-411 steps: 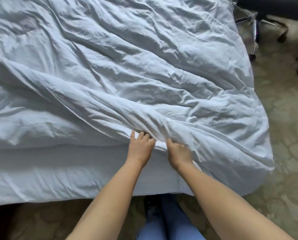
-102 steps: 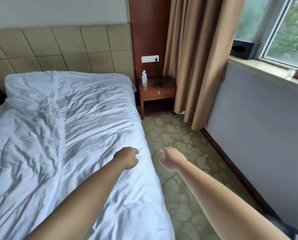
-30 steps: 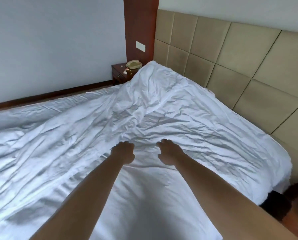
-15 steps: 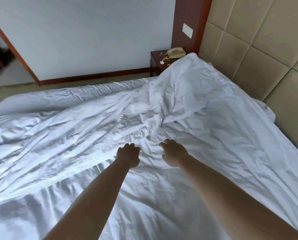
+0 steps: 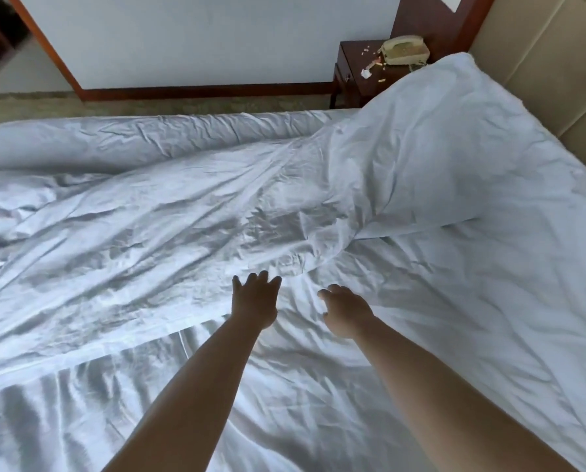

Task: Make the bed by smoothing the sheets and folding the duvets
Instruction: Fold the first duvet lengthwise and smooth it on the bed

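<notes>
A white crumpled duvet (image 5: 141, 240) lies folded back across the far and left part of the bed, rising in a ridge toward the headboard corner. The bare white sheet (image 5: 472, 301) shows on the near and right side, wrinkled. My left hand (image 5: 256, 301) reaches out with fingers spread, just at the duvet's near edge, holding nothing. My right hand (image 5: 346, 310) hovers beside it over the sheet, fingers loosely bent, also holding nothing.
A padded beige headboard (image 5: 550, 63) runs along the right. A dark wooden nightstand (image 5: 356, 73) with a beige telephone (image 5: 404, 52) and small scraps stands at the far corner. Carpet and a white wall with wooden skirting lie beyond the bed.
Both hands have let go of the duvet and their fingers have spread. The view has swung left and down over the bed, and the duvet has settled folded back.
</notes>
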`<state>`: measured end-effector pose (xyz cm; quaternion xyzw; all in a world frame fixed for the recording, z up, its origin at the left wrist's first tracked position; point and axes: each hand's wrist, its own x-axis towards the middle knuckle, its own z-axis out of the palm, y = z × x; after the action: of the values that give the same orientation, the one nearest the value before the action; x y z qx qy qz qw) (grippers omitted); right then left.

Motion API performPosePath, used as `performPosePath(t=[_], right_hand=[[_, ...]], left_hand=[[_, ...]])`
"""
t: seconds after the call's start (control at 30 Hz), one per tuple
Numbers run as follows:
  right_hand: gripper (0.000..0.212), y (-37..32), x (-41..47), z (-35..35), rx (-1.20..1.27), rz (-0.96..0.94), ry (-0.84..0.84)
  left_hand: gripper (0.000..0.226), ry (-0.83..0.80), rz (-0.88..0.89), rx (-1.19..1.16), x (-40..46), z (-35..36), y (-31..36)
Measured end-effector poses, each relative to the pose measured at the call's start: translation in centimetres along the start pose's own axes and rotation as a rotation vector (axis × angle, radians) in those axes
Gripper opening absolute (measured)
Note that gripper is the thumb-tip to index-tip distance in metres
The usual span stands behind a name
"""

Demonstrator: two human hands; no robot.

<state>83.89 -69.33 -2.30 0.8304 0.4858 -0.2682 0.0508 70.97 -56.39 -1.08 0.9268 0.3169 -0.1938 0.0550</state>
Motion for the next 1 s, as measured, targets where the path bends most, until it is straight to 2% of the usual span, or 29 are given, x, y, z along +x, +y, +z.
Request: performPosePath(t=[0.13,0.2,0.3,0.4,0.5,0.57,0.63,0.7,0.73,0.8,0.9,1.0], right_hand=[[0.041,0.9,4.2,1.9,-0.071,-0.026,-0.022],[0.045,1.3,6.1,2.6,-0.113,-0.052,0.041],[0.062,1.6,9.0,3.5,-0.134,-0.107,0.196],[0.077,2.1,12.4,3.8,-0.174,-0.145,0.303],[0.078,2.3,15.3,3.3,-0.259,-0.13,0.324],[0.079,2.3,16.8,2.8,-0.306,-0.125,0.323],[0.084,2.2,17.8,2.6,-0.33,-0.124,0.32],[0.091,2.0,18.6,2.2,-0.345,-0.123,0.356],[0.092,1.8,18.9,1.8,-0.346,-0.122,0.4],[0.078,1.2,19.5,1.1,-0.363,-0.14,0.534],[0.043,0.7,19.7,0.2,-0.4,-0.169,0.736],[0.023,1.0,18.3,-0.3,-0.283,-0.164,0.8]], left_hand=[[0.073,0.075,0.008,0.054,4.2,2.2,-1.2],[0.083,0.05,0.007,0.09,6.0,3.2,-1.5],[0.095,-0.001,0.008,0.148,8.7,4.8,-1.7],[0.096,-0.017,-0.011,0.185,11.0,5.6,-1.9],[0.093,-0.003,-0.017,0.207,12.9,5.6,-2.2],[0.087,0.15,0.002,0.196,14.3,5.3,-2.7],[0.073,0.319,0.094,0.225,15.4,5.0,-3.5],[0.052,0.416,0.147,0.19,15.8,5.0,-4.5],[0.052,0.463,0.155,0.162,15.7,4.8,-4.9],[0.048,0.438,0.118,0.06,14.7,2.8,-4.6],[0.047,0.222,0.1,-0.136,13.1,1.6,-3.9],[0.05,0.105,0.119,-0.259,11.1,0.5,-3.8]])
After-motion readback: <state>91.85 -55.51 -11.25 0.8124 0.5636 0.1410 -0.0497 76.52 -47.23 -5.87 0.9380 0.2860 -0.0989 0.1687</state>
